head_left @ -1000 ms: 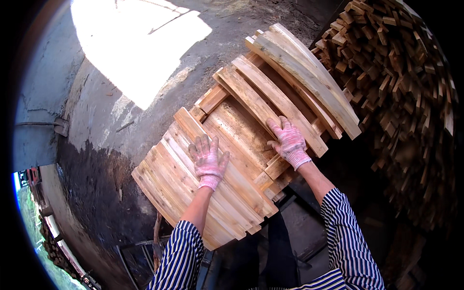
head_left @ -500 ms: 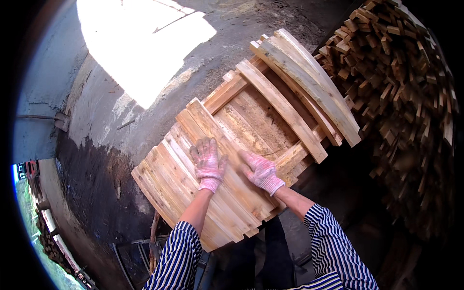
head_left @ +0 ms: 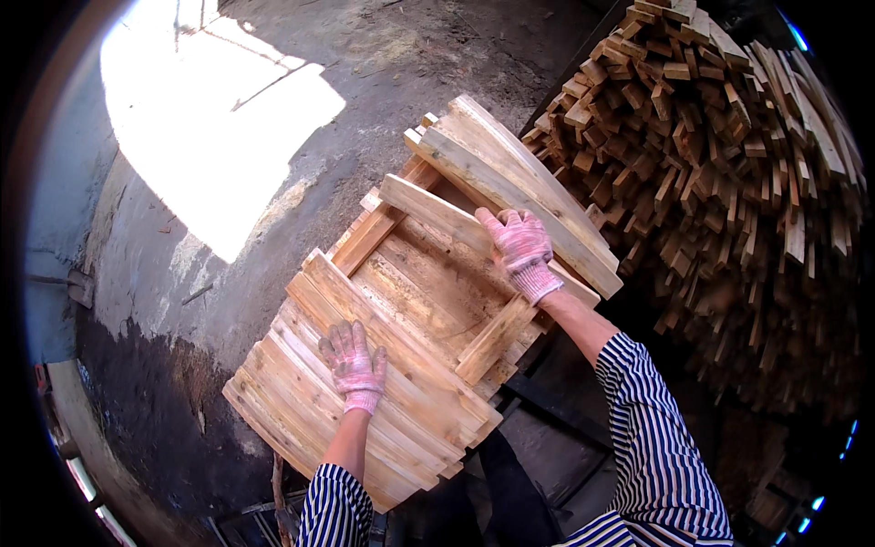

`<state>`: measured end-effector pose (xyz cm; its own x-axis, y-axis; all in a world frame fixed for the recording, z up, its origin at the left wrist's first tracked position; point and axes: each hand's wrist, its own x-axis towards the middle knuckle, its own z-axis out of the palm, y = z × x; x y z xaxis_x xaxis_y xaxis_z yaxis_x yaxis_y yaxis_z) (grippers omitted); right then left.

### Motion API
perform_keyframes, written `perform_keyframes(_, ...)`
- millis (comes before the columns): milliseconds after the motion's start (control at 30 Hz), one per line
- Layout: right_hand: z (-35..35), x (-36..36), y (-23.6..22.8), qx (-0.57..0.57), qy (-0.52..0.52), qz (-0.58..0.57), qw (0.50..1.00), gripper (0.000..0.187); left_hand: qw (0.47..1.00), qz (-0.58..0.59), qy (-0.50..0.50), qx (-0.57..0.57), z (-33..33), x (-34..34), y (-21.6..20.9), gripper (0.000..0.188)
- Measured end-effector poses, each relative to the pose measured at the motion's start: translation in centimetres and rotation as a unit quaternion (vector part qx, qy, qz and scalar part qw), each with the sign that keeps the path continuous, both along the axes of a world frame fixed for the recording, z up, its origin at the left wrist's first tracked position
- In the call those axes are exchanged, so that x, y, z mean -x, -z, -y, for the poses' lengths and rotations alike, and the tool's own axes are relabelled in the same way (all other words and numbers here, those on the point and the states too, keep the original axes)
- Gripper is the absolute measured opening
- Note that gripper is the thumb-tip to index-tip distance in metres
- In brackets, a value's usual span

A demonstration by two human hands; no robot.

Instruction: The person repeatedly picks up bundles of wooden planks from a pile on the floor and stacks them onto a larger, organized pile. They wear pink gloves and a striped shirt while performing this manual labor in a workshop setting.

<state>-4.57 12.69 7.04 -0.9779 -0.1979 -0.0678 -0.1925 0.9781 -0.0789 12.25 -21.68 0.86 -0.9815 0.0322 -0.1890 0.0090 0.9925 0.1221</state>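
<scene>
Covering the middle of a single slat [head_left: 432, 210], the right gloved hand [head_left: 522, 244] leaves only its two ends in sight; the fingertips on the far side are hidden. The forearms are cut off by two striped sleeves [head_left: 658, 447], and the dark legs [head_left: 513, 492] below are hard to make out in shadow. Two gloved hands work over two rails [head_left: 369, 242], which show bare between the laid slats [head_left: 392, 415] and a few loose boards [head_left: 515, 187]; the laid slats lie too tight to count surely, and the wood pile [head_left: 684, 146] beyond is uncountable. The right hand is closed around the single slat, tilted over the rails. The left gloved hand [head_left: 351, 365] lies flat, fingers slightly spread, touching the laid slats and gripping none.
</scene>
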Motion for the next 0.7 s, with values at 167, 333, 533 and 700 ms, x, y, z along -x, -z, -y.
perform_keyframes(167, -0.1, -3.4, 4.4, -0.038, -0.025, -0.006, 0.999, 0.076, 1.0, -0.004, 0.001, -0.016, -0.1, 0.4, -0.3, 0.075)
perform_keyframes(333, 0.9, -2.1, 4.9, -0.06, 0.011, 0.042, 0.997, 0.064, 1.0, -0.006, 0.008, -0.001, 0.3, -0.2, -0.4, 0.076)
perform_keyframes(533, -2.2, -0.8, 0.9, -0.072, 0.029, -0.029, 0.997, 0.07, 1.0, 0.01, -0.005, -0.012, -0.4, 0.6, -1.1, 0.075)
perform_keyframes(700, -6.2, 3.3, -0.9, -0.023, 0.137, 0.044, 0.989, 0.077, 1.0, -0.01, 0.004, -0.02, -0.8, 1.0, -1.4, 0.074)
